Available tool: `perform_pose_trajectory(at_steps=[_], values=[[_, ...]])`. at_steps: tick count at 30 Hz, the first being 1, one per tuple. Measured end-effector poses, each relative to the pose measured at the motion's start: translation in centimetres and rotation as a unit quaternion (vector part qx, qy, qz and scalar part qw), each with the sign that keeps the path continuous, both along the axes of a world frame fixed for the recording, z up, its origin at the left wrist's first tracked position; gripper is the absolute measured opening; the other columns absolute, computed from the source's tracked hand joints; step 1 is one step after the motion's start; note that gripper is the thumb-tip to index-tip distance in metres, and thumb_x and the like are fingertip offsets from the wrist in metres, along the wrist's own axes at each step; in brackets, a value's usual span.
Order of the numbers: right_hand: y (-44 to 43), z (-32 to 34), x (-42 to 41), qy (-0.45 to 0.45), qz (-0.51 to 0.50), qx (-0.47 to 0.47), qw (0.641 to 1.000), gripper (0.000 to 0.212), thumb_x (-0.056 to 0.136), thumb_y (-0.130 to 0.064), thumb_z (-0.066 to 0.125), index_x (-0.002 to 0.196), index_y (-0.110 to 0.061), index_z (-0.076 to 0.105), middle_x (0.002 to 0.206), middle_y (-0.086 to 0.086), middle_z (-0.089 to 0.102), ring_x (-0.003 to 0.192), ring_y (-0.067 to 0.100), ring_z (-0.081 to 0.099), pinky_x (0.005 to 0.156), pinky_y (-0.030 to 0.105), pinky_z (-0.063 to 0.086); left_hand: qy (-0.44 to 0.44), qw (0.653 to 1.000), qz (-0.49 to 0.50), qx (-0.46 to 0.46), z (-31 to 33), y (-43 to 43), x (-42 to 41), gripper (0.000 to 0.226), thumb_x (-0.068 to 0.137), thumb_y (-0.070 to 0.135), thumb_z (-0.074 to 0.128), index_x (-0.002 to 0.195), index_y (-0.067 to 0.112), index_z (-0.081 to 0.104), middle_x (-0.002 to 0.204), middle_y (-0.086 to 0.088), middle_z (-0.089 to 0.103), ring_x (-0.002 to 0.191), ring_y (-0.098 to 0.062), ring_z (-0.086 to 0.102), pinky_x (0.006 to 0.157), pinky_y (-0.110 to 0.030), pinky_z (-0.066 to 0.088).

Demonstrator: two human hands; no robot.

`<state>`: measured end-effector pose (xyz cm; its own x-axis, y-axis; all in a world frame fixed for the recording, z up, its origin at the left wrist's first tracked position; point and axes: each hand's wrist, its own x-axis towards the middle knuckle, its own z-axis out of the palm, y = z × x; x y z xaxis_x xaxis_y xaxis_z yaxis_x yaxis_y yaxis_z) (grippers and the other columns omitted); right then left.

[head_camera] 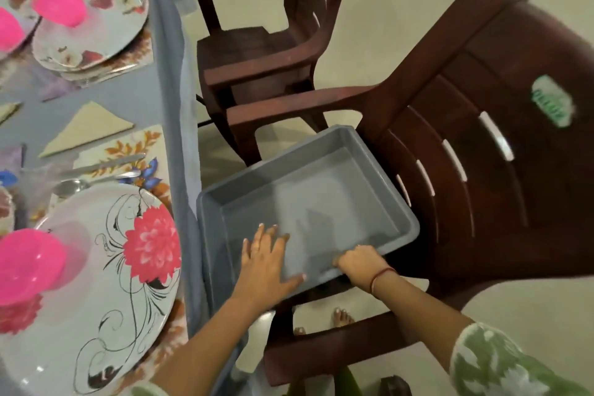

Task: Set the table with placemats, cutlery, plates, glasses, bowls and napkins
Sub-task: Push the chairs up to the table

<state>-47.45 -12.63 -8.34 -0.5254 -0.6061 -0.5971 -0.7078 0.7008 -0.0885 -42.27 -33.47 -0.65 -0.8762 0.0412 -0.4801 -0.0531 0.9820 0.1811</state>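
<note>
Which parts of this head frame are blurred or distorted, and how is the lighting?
Head view: the far plate and the pink bowl on it are smeared by motion blur; the grey tray, left hand and right hand look fairly sharp; wide-angle distortion bows the near chair; light is soft and even, with faint shadows in the tray and small glints on the near plate.

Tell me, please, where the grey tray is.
Head view: the grey tray sits on the nearer brown chair, right of the table, left hand flat inside it, right hand gripping its near rim.
</note>
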Motion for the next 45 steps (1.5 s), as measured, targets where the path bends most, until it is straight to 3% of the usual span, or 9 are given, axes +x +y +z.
perform_pose_trajectory(at_steps=[8, 17, 20, 26, 30, 34, 38, 42, 45], values=[[3.9, 14.6, 1.9, 0.157, -0.009, -0.025, 0.987, 0.038, 0.031, -0.013, 0.087, 0.054, -0.027, 0.060, 0.042, -0.004, 0.051, 0.031, 0.017, 0.050, 0.034, 0.021, 0.032, 0.125, 0.981, 0.102, 0.111, 5.3, -0.3, 1.3, 0.115, 0.062, 0.093, 0.000, 0.151, 0.022, 0.014, 0.160, -0.002, -0.005, 0.143, -0.018, -0.024, 0.113, -0.049, -0.013], [7.8, 27.5, 8.1, 0.417, -0.120, -0.100, 0.895, 0.029, 0.055, -0.003, 0.072, 0.077, -0.020, 0.063, 0.060, -0.002, 0.061, 0.045, 0.024, 0.056, 0.045, 0.029, 0.045, 0.236, 0.942, 0.209, 0.116, 13.1, -0.7, -3.1, 0.100, 0.085, 0.029, 0.065, 0.151, 0.017, -0.008, 0.158, -0.019, -0.008, 0.143, -0.042, 0.008, 0.111, -0.055, 0.022], [8.7, 29.0, 10.0, 0.465, -0.159, -0.101, 0.865, 0.035, 0.056, -0.006, 0.081, 0.087, -0.016, 0.069, 0.073, 0.003, 0.070, 0.052, 0.028, 0.064, 0.050, 0.035, 0.054, 0.292, 0.925, 0.172, 0.171, 16.9, -1.3, -4.9, 0.092, 0.086, 0.007, 0.057, 0.152, 0.023, -0.005, 0.152, -0.021, 0.019, 0.102, -0.039, 0.052, 0.071, -0.040, 0.045], [9.3, 29.5, 12.6, 0.489, -0.171, -0.125, 0.846, 0.025, 0.069, -0.011, 0.077, 0.090, -0.020, 0.067, 0.076, 0.000, 0.070, 0.061, 0.022, 0.067, 0.066, 0.037, 0.057, 0.353, 0.891, 0.117, 0.261, 22.2, -2.2, -5.5, 0.085, 0.089, 0.003, 0.054, 0.151, 0.035, 0.006, 0.116, -0.018, 0.045, 0.061, -0.005, 0.034, 0.057, -0.022, 0.031], [11.3, 30.5, 15.8, 0.483, -0.172, -0.156, 0.844, 0.060, 0.083, -0.063, 0.050, 0.131, -0.026, 0.051, 0.135, 0.005, 0.053, 0.127, 0.025, 0.047, 0.108, 0.056, 0.030, 0.397, 0.865, 0.062, 0.301, 24.2, -2.5, -4.8, 0.087, 0.087, 0.000, 0.057, 0.147, 0.037, 0.007, 0.106, -0.015, 0.047, 0.076, -0.015, 0.042, 0.067, -0.027, 0.036], [15.3, 33.9, 18.6, 0.533, -0.473, -0.277, 0.645, 0.084, 0.078, -0.065, 0.049, 0.145, -0.019, 0.026, 0.151, 0.016, 0.024, 0.141, 0.034, 0.021, 0.113, 0.052, 0.017, 0.428, 0.849, 0.027, 0.309, 25.7, -2.2, -4.1, 0.087, 0.088, 0.001, 0.058, 0.145, 0.040, 0.006, 0.098, -0.005, 0.039, 0.083, -0.018, 0.042, 0.073, -0.032, 0.037], [18.9, 33.3, 20.8, 0.354, -0.708, -0.440, 0.424, 0.075, 0.090, -0.034, 0.059, 0.149, -0.017, 0.017, 0.151, 0.008, 0.027, 0.137, 0.029, 0.030, 0.109, 0.040, 0.032, 0.401, 0.848, -0.012, 0.346, 26.8, 0.4, -4.0, 0.082, 0.088, 0.002, 0.060, 0.150, 0.033, 0.016, 0.102, -0.013, 0.047, 0.084, -0.020, 0.045, 0.072, -0.030, 0.038], [21.6, 33.1, 25.3, 0.359, -0.721, -0.436, 0.402, 0.032, 0.093, -0.014, 0.054, 0.123, -0.005, 0.050, 0.109, 0.008, 0.055, 0.102, 0.029, 0.054, 0.066, 0.018, 0.041, 0.387, 0.844, -0.081, 0.363, 27.4, 5.1, -3.9, 0.081, 0.087, 0.003, 0.061, 0.150, 0.034, 0.020, 0.098, -0.009, 0.047, 0.078, -0.025, 0.049, 0.068, -0.034, 0.043], [23.9, 32.5, 30.4, 0.399, -0.743, -0.395, 0.362, 0.023, 0.091, -0.011, 0.057, 0.114, -0.006, 0.055, 0.099, 0.008, 0.057, 0.090, 0.025, 0.054, 0.063, 0.021, 0.043, 0.371, 0.840, -0.140, 0.370, 27.2, 10.5, -3.1, 0.080, 0.086, 0.002, 0.062, 0.149, 0.030, 0.024, 0.089, -0.015, 0.050, 0.066, -0.029, 0.047, 0.063, -0.039, 0.041]])
